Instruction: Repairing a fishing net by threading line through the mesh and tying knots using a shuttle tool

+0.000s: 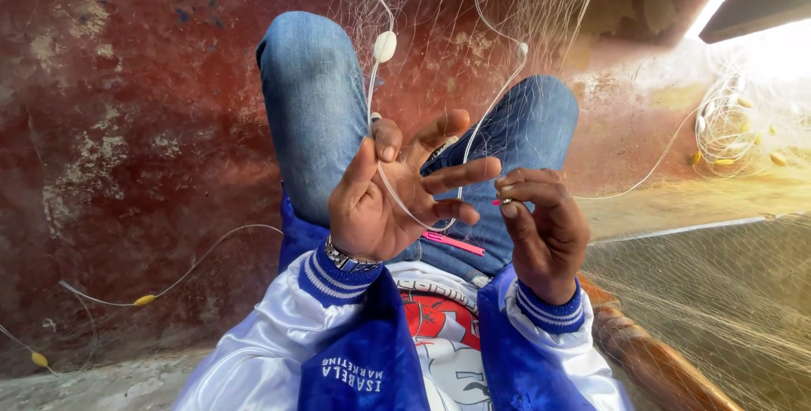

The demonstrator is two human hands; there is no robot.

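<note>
Nearest you, your right hand [545,225] is pinched shut on a pink netting needle [500,201], only its tip showing at the fingertips. Just beside it, your left hand [397,195] is spread open, white cord [397,195] looped across the palm and fingers, not gripped. A pink strip [454,243] lies on your lap below. Keep that loop taut and fingers apart so the needle passes cleanly. Farther off, the fishing net [473,5] with a white float [384,46] hangs over your knees [312,90].

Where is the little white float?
In the head view, the white float hangs on the net cord at top centre, above the left hand, beside the raised knee.
</note>
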